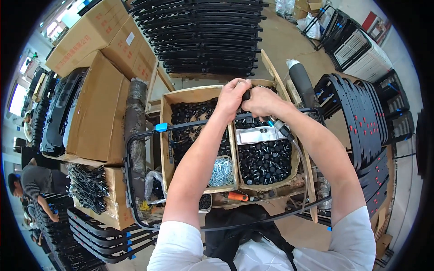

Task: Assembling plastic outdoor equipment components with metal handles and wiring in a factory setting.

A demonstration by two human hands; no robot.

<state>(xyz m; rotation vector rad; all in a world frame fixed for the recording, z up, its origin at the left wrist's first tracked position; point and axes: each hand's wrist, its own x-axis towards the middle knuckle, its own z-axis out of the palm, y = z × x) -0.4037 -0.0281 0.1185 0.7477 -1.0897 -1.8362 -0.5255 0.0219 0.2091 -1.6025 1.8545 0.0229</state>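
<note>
Head: hands (248, 95) over wooden parts box (190, 95)

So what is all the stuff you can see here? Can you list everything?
Frame: one, black with blue clips, across the crate.
Wooden crate: one, pale, centre.
Knobs: many, black, crate's right half.
Screws: a pile, silver, crate's front.
Power tool: one, grey, under right hand.
Cardboard boxes: several, brown, left.
Stacked frames: many, black, top.
Co-worker: one, far left.
Left hand: on frame bar.
Right hand: gripping tool.
</note>
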